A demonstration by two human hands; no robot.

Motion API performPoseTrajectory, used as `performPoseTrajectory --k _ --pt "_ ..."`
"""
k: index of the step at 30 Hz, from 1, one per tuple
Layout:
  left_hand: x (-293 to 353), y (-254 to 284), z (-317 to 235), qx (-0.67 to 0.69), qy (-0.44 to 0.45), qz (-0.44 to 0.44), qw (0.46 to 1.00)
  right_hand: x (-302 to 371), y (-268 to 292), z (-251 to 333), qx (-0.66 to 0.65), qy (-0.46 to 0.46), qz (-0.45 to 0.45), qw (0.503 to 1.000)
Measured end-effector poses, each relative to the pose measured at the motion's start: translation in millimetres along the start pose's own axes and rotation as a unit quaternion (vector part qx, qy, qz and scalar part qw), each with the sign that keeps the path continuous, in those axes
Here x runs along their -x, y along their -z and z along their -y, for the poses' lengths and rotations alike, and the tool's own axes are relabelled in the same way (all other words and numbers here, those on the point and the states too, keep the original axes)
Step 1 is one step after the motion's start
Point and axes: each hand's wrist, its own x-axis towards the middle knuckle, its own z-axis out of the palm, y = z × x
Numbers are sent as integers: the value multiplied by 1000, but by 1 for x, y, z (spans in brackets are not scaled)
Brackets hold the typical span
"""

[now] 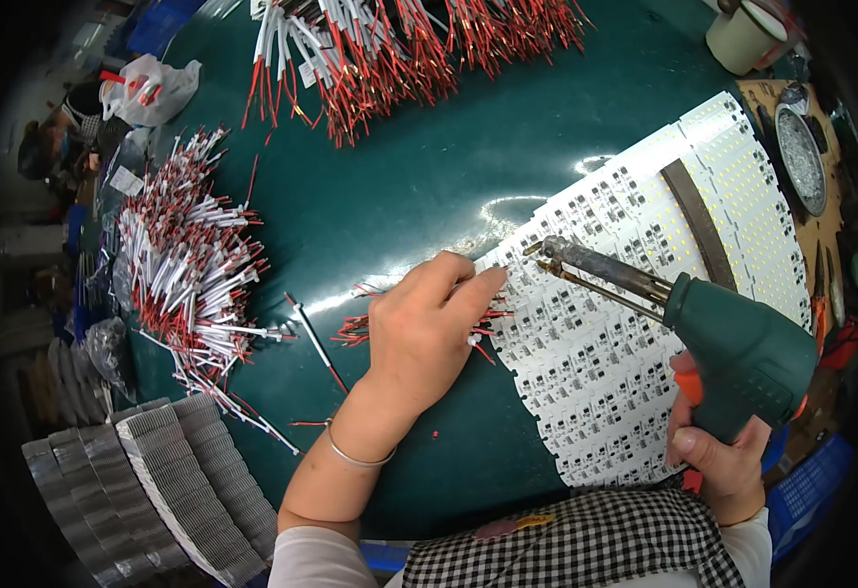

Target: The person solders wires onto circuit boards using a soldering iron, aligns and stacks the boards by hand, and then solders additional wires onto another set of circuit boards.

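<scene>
My right hand is wrapped round the grip of a green soldering gun with an orange trigger. Its dark, stained tip points left, over the upper left edge of a white LED circuit board panel. Rows of small black components cover the panel's left part, yellow dots its right. At that left edge my left hand, fingers closed, holds a bunch of short red-and-white wires. Their red ends stick out on both sides; the fingertips' exact grip is hidden.
Heaps of red-and-white wires lie at the left and far side of the green table. A dark strip rests on the panel. Stacked grey strips stand front left. A cup and metal dish are far right.
</scene>
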Motion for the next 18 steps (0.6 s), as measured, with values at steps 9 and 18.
performPoseTrajectory --k 9,18 --pt "1 -5 -1 -6 -7 -19 1000 -3 10 -21 93 75 67 991" --pt "0 -7 -5 -30 -20 -24 999 -5 13 -23 131 85 98 983"
